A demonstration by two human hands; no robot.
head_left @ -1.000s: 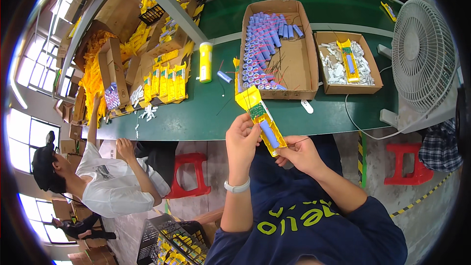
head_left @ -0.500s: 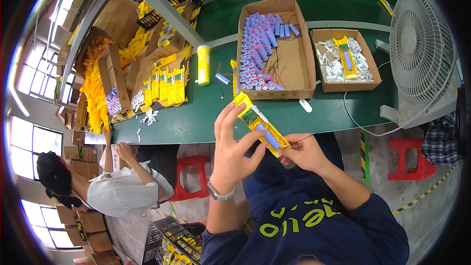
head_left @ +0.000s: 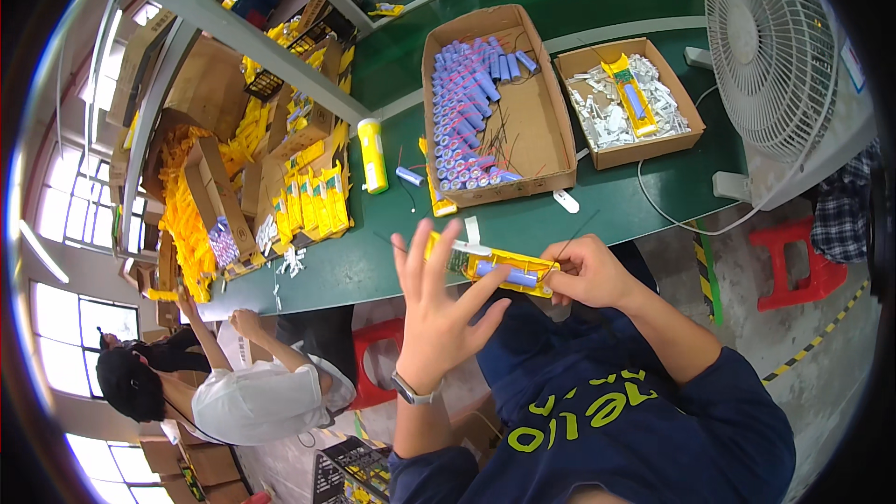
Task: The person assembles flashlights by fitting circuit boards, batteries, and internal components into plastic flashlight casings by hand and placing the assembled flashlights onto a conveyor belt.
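Note:
In front of my body is a narrow yellow plastic casing point(head_left: 530, 259), lying nearly level and open on top. A purple cylindrical battery cell point(head_left: 511, 273) sits inside it, with a green circuit board point(head_left: 458, 262) toward the left end. My right hand point(head_left: 595, 275) pinches the casing's right end; a thin dark wire sticks up by its fingers. Over the left end, my left hand point(head_left: 441, 317) has its fingers spread and raised, partly hiding the casing. Its index finger lies by the cell; whether it touches is unclear.
A cardboard box of purple cells point(head_left: 570, 168) stands on the green table point(head_left: 392, 266). Right of it are a box of white parts point(head_left: 644, 157) and a fan point(head_left: 770, 47). A yellow cylinder point(head_left: 372, 157) stands left. A co-worker point(head_left: 252, 401) works further left; a red stool point(head_left: 789, 261) is right.
The casing has swung from a steep diagonal to nearly level. My left fingers have spread and lifted, while my right hand stays at the casing's right end. The whole view has shifted slightly.

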